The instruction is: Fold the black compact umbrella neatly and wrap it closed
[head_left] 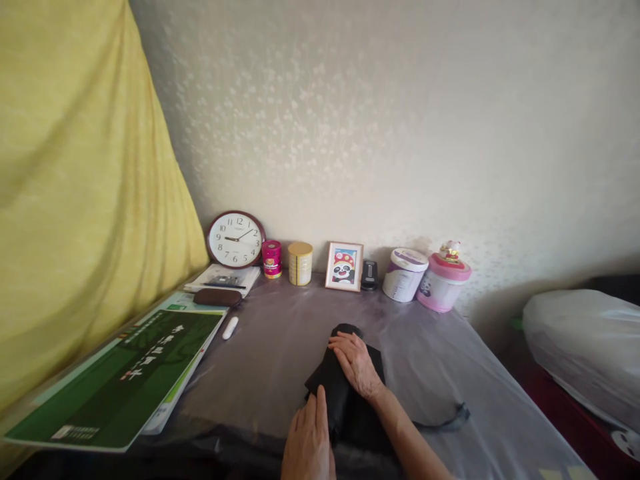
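A black folded fabric item (345,400) lies on the table in front of me, and its exact kind is unclear. A thin dark strap (445,420) trails out to its right across the table. My right hand (356,363) rests palm down on the upper part of the fabric, its fingers stretched out and pointing left. Lower down, my left hand (309,433) touches the left side of the fabric with straight fingers held close together. Part of the fabric is hidden under my right hand and forearm.
Green booklets (135,373), a brown case (217,297) and a small white object (231,328) are on the left. Along the wall stand a clock (236,239), a pink can (272,259), a yellow can (300,264), a picture frame (344,266) and two tubs (405,275).
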The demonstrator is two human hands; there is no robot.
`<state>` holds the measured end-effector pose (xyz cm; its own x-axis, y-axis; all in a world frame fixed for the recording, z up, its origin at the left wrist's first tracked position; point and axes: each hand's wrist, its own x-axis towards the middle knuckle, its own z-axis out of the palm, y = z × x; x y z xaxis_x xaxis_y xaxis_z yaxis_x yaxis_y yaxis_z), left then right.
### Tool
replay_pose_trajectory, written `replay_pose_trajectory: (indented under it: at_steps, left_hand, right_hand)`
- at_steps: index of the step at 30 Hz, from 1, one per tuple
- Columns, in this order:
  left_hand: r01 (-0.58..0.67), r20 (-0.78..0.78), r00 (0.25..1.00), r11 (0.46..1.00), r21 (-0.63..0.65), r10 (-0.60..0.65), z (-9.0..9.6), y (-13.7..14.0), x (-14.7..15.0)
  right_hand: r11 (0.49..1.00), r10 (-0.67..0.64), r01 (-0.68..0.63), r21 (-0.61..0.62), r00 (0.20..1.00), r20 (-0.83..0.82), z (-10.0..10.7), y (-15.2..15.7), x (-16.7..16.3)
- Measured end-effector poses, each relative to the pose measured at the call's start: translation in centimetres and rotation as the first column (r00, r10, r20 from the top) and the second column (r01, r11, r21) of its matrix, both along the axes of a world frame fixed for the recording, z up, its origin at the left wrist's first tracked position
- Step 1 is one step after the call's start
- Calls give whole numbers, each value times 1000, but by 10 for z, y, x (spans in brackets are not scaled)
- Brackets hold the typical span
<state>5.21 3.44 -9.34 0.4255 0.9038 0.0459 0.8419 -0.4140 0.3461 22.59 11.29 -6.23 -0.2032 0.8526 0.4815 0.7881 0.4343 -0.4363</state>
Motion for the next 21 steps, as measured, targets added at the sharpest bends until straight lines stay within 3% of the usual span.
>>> replay_pose_trajectory:
  at_steps: [6, 10, 13, 17, 21]
  left_hand:
    - [-14, 6, 1000, 1000, -27, 14, 1, 0, 0]
    - [-23, 7, 1000, 999, -22, 24, 5, 0, 0]
    - [-17, -4, 1000, 999, -33, 17, 5, 1, 1]
    - [-30, 19, 999, 999, -23, 30, 7, 1, 0]
    - [-56, 2, 998, 998, -24, 56, 16, 0, 1]
  right_hand:
    - [992, -127, 127, -18, 991, -29, -9, 43, 24]
    - [953, -285, 294, 69, 951, -117, 1, 31, 31]
    - [970, -178, 200, 134, 970, -164, 8, 0, 20]
    - [997, 25, -23, 68, 999, -32, 5, -27, -1]
    - [997, -60, 59, 54, 998, 31, -3, -14, -4]
